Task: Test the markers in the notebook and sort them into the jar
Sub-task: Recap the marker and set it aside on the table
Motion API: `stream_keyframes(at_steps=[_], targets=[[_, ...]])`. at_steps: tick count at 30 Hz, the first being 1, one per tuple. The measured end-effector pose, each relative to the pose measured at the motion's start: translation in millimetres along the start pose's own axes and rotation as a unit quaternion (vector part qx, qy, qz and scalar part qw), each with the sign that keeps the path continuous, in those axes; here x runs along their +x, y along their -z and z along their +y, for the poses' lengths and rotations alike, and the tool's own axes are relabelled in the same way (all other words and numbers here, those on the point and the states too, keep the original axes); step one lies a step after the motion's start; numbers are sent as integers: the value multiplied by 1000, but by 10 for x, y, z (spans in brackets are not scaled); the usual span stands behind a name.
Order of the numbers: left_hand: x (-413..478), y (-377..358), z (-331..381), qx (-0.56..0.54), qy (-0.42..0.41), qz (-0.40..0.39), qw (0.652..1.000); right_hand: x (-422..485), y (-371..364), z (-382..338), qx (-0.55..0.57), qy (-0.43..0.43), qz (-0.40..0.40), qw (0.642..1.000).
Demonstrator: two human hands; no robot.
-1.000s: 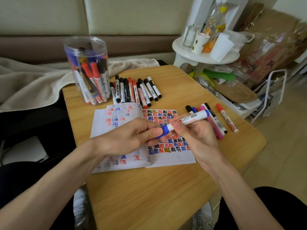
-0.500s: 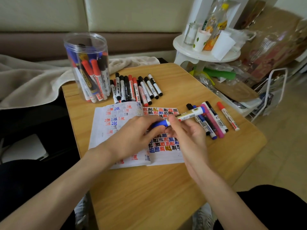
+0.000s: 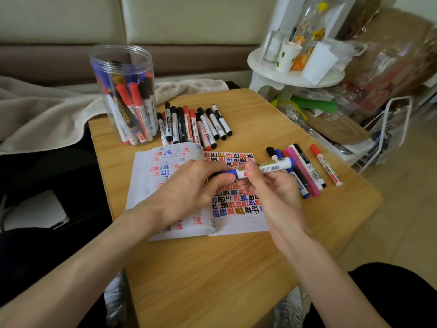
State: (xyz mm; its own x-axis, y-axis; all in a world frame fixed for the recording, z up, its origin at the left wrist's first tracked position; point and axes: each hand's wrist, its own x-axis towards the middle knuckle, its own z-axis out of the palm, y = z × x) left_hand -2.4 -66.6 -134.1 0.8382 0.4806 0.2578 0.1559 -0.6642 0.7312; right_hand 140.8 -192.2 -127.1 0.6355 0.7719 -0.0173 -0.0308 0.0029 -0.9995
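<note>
Over the open notebook point(image 3: 238, 221), both hands hold one white marker with a blue cap point(image 3: 272, 167). My left hand point(image 3: 189, 185) grips the blue cap end. My right hand point(image 3: 272, 190) pinches the white barrel between thumb and fingers. The notebook's right page is filled with red, blue and black test marks. A clear plastic jar point(image 3: 123, 67) at the table's back left stands open with several markers upright inside.
A row of black and red markers point(image 3: 196, 124) lies beside the jar. Another group of markers point(image 3: 305, 171) lies right of the notebook. The wooden table point(image 3: 212, 280) has a white stool point(image 3: 290, 76) with bottles and cups behind it. A blanket lies at the left.
The marker has tilted flatter and my left hand's fingers now cover more of the blue cap. Both hands stay together above the notebook's right page.
</note>
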Motion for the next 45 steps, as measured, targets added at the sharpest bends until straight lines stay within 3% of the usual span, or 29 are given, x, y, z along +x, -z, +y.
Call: stream_keyframes(at_steps=[9, 11, 14, 17, 27, 30, 32, 37, 41, 45], targets=[[4, 75, 20, -144, 25, -72, 987, 50, 104, 17, -4, 9, -68, 998], [0, 1, 13, -103, 27, -38, 994, 54, 110, 21, 18, -20, -79, 997], [-44, -122, 11, 42, -2, 56, 998, 23, 43, 58, 64, -72, -39, 995], [-65, -155, 13, 106, -38, 68, 991, 4, -48, 82, 52, -80, 19, 995], [-61, -15, 20, -36, 21, -20, 999, 43, 11, 38, 24, -58, -20, 998], [-106, 259, -104, -60, 54, 7, 997, 234, 363, -95, 116, -53, 108, 986], [-142, 435, -179, -69, 59, 40, 995, 291, 569, -163, 120, -32, 122, 985], [-133, 252, -99, -9, 7, 13, 1000, 122, 251, 38, -41, -36, 45, 998], [-163, 126, -168, 81, -38, 1, 996, 98, 239, 86, -42, -13, 80, 996], [-181, 128, -226, 123, -24, -18, 992, 12, 171, 142, -52, 30, 89, 994]])
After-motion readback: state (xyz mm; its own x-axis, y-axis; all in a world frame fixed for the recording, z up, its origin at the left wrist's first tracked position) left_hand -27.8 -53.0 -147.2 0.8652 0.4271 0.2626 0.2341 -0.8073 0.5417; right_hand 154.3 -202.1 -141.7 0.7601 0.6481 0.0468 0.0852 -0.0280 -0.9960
